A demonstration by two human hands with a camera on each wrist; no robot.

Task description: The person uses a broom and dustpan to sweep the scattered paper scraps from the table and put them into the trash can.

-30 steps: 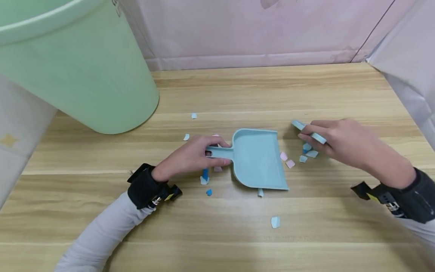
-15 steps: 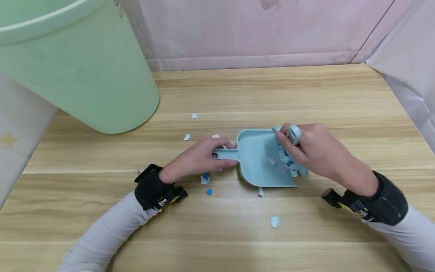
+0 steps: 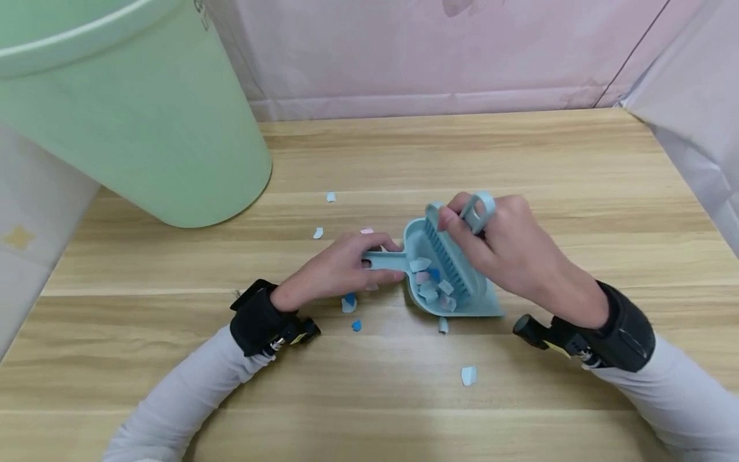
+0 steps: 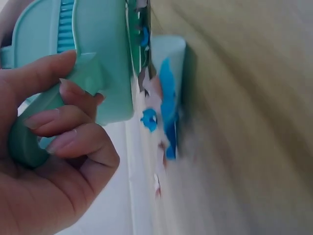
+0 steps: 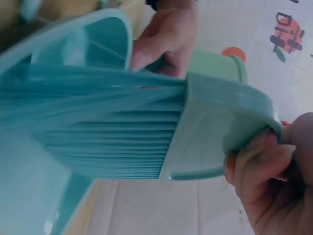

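A light blue dustpan point(image 3: 417, 242) lies on the wooden table point(image 3: 369, 154). My left hand point(image 3: 340, 266) grips its handle point(image 3: 382, 260) point(image 4: 29, 142). My right hand point(image 3: 502, 247) grips a light blue brush point(image 3: 453, 263) point(image 5: 205, 132) by its looped handle, the bristles point(image 5: 98, 137) standing inside the pan. Several pink, blue and white paper scraps point(image 3: 430, 285) are heaped in the pan against the bristles. The pan's body point(image 4: 105, 54) and blue scraps point(image 4: 166, 98) fill the left wrist view.
A big pale green bin point(image 3: 121, 109) stands at the back left. Loose scraps lie on the table: a white scrap point(image 3: 468, 375) in front of the pan, a blue scrap point(image 3: 355, 326) by my left wrist, others point(image 3: 330, 197) behind. Pink walls point(image 3: 439, 51) close the back and right.
My right hand swept the brush leftward from the table right of the pan into the pan, pushing scraps in. The left hand kept holding the handle, almost still.
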